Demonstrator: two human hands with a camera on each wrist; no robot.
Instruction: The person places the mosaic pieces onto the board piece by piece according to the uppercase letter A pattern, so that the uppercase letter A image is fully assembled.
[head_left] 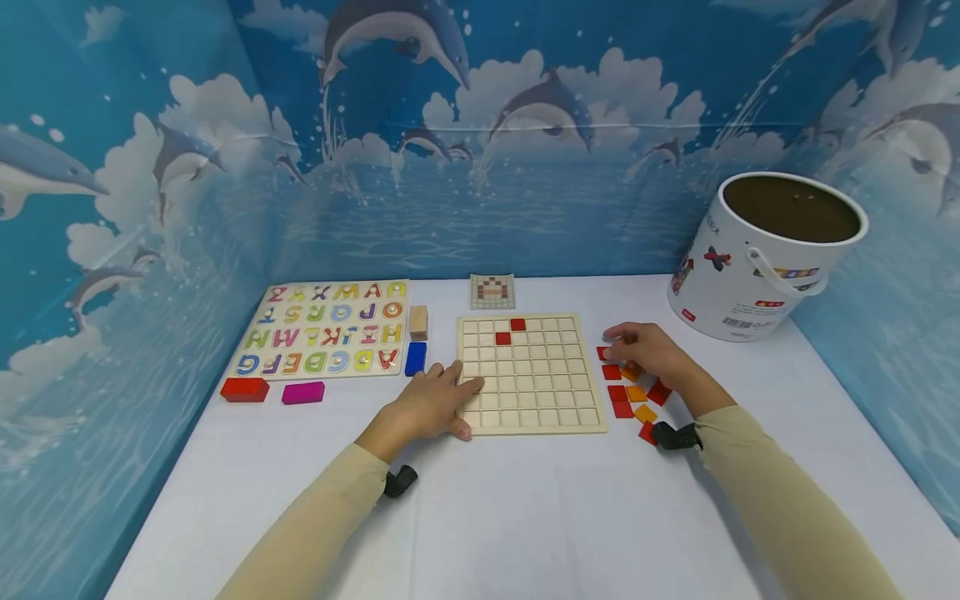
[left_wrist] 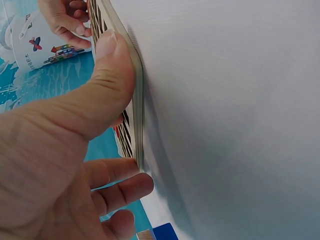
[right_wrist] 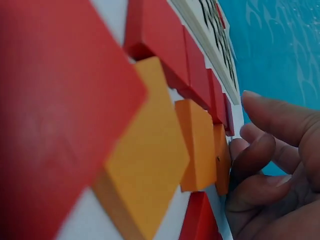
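Observation:
A square wooden grid board (head_left: 528, 369) lies on the table, with two red tiles (head_left: 502, 338) in its upper cells. My left hand (head_left: 427, 404) rests at the board's left edge, index finger over the grid. In the left wrist view the thumb (left_wrist: 107, 75) lies along the board's edge and the other fingers extend beside its corner. My right hand (head_left: 648, 350) hovers over loose red and orange tiles beside the board. Its thumb and index finger are apart around the farthest red tile (head_left: 602, 354); I see no tile held. An orange tile (right_wrist: 147, 150) shows large in the right wrist view.
A small pattern card (head_left: 492, 292) lies behind the board. To the left are an alphabet puzzle (head_left: 322, 329), a wooden block (head_left: 418, 322), and blue (head_left: 416, 359), magenta (head_left: 303, 392) and red (head_left: 244, 389) blocks. A white bucket (head_left: 738, 283) stands at the back right.

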